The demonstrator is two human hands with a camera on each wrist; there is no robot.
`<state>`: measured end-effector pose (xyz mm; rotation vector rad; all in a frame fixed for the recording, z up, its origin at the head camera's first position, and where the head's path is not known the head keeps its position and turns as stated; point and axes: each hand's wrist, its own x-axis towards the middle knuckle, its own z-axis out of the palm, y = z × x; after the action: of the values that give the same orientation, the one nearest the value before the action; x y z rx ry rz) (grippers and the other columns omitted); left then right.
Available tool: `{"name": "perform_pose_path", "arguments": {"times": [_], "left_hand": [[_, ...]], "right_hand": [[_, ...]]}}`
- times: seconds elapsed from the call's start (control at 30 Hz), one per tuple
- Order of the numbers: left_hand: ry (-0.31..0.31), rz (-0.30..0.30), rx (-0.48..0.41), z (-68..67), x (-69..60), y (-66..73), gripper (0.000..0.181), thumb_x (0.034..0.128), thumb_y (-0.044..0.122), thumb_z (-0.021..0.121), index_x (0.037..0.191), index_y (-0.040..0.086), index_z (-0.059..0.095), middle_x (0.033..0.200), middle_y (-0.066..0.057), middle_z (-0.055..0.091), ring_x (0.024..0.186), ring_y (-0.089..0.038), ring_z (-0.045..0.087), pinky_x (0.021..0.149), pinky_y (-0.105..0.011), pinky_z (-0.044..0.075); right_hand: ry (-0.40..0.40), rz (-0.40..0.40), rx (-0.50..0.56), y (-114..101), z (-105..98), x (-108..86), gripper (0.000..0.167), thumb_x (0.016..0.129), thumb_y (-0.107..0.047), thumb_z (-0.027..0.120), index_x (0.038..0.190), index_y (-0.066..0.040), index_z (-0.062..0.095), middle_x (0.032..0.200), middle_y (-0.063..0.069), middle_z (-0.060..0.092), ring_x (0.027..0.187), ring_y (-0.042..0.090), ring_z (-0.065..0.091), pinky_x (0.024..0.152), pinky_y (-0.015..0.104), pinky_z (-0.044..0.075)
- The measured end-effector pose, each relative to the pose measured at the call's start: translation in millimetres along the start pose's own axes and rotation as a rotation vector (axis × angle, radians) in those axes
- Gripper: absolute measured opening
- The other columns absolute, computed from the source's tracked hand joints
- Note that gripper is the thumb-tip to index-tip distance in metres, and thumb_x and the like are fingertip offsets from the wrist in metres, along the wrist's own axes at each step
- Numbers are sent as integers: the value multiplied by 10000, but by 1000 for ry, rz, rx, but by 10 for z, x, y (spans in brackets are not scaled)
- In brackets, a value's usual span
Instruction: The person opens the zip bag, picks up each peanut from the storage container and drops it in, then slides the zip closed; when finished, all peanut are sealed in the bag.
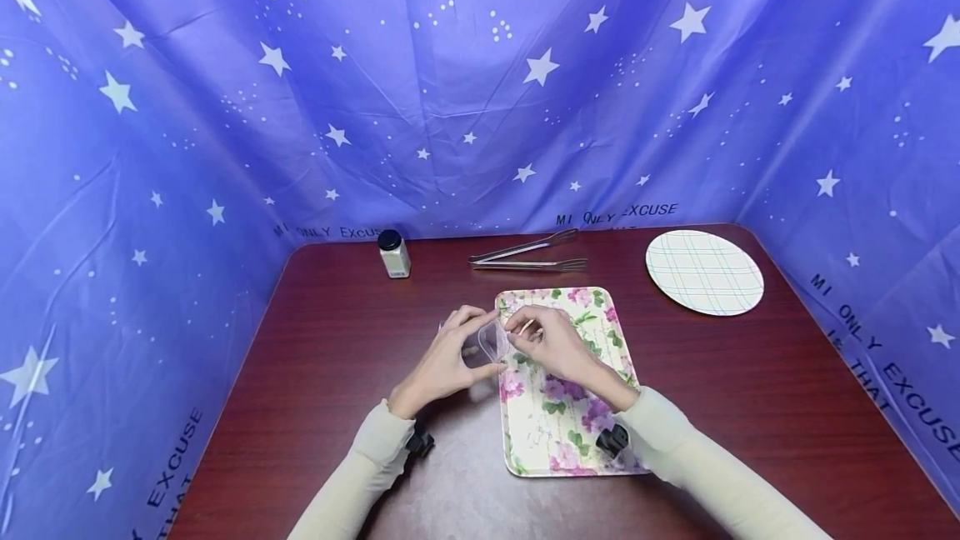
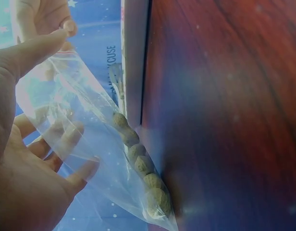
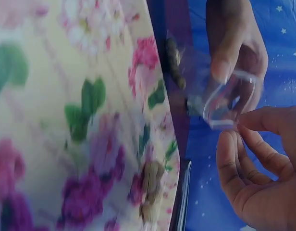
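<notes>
A clear plastic bag (image 1: 492, 342) is held with its mouth spread, over the tray's left edge. The left hand (image 1: 442, 361) grips one side of the mouth, thumb and fingers wide apart around it. Opposite, the right hand (image 1: 555, 346) pinches the rim between thumb and fingertips, as the right wrist view also shows at the bag's rim (image 3: 222, 124). Several unshelled peanuts (image 2: 143, 163) lie along the bag's lower edge in the left wrist view. More peanuts (image 3: 152, 180) rest on the floral tray (image 3: 47, 125) near its edge.
Behind the tray (image 1: 525, 440) lie metal tongs (image 1: 525, 265), their arms spread. A black-capped jar (image 1: 394, 255) stands at the back left, and a checked oval plate (image 1: 705, 273) lies at the back right. Starry blue cloth (image 1: 450, 107) hangs around the table (image 1: 322, 340).
</notes>
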<state>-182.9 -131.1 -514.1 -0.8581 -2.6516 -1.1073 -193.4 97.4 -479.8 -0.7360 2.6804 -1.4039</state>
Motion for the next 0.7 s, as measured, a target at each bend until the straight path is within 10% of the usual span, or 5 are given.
{"name": "perform_pose_path", "arguments": {"times": [0.7], "left_hand": [[-29, -44, -37, 19, -19, -22, 843, 808, 372, 905, 1526, 123, 540, 1337, 4, 572, 1178, -139, 505, 950, -272, 575]], "right_hand": [[-19, 130, -109, 558, -443, 94, 113, 909, -25, 676, 989, 35, 728, 861, 127, 727, 774, 193, 680, 694, 225, 532]]}}
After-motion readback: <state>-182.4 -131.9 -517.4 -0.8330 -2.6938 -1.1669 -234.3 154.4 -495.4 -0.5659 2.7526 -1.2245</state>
